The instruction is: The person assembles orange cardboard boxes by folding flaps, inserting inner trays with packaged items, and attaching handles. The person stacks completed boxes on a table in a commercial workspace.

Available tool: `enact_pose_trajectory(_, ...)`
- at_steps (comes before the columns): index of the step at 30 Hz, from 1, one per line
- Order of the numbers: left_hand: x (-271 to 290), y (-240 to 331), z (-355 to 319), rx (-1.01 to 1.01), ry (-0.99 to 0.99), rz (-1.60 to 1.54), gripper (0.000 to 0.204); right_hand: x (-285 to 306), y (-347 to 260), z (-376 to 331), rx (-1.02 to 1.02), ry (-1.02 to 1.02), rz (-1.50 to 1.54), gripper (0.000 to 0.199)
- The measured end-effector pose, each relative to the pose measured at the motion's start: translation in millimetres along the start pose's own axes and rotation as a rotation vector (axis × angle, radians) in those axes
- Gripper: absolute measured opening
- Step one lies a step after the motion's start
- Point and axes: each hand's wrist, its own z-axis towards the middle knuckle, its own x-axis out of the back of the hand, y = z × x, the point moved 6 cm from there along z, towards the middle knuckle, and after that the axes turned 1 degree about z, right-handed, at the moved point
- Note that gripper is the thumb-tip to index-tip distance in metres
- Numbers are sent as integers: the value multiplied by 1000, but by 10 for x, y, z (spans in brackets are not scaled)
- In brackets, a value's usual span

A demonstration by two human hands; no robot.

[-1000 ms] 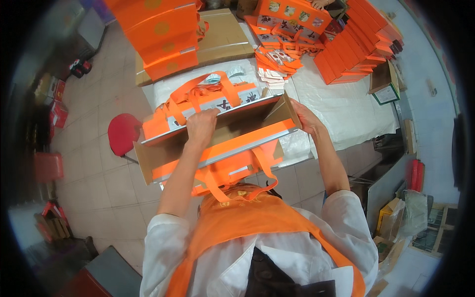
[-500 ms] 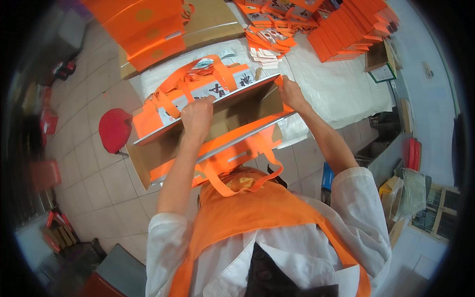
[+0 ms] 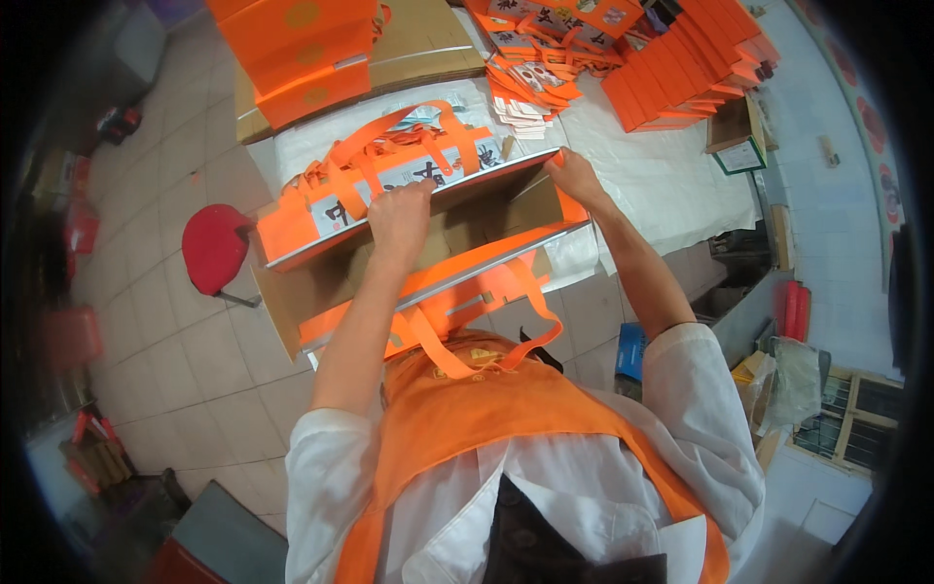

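Note:
A long open box (image 3: 465,222), brown cardboard inside and orange outside, lies tilted across the front of my body. My left hand (image 3: 400,216) is closed over its far upper edge, left of the middle. At the far right corner, my right hand (image 3: 574,182) pinches the same edge. An orange strap handle (image 3: 547,313) hangs from the near side against my apron. Just beyond the far edge is an orange panel (image 3: 287,234) with a white label and dark lettering, and more orange straps (image 3: 342,154) above it. I cannot tell whether that panel belongs to the box.
A white sheet (image 3: 642,175) covers the work table. At its back lie a stack of orange boxes (image 3: 302,58), a pile of folded orange bags (image 3: 535,83) and a leaning row of orange boxes (image 3: 671,73). A red stool (image 3: 215,248) stands on the tiled floor at left.
The view has shifted slightly. The box and both hands have moved a little together, with the grip on the far edge unchanged. More of the lettered label now shows beyond the edge.

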Motion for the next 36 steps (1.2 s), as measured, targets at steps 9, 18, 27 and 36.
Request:
enact_pose_trajectory(9,-21,-11,0,-2,-28,25,11,-2,144,-741,-380,-616,584,45)
enact_pose_trajectory(18,-31,-21,16,-26,-65,44,11,71,88,-594,-437,-690,106,29)
enact_pose_trajectory(27,8,-9,-12,-49,-14,12,11,-68,245,-590,-577,-837,301,32)
enact_pose_trajectory(36,-32,-24,-2,-7,28,24,3,183,-184,-386,311,-131,-43,65)
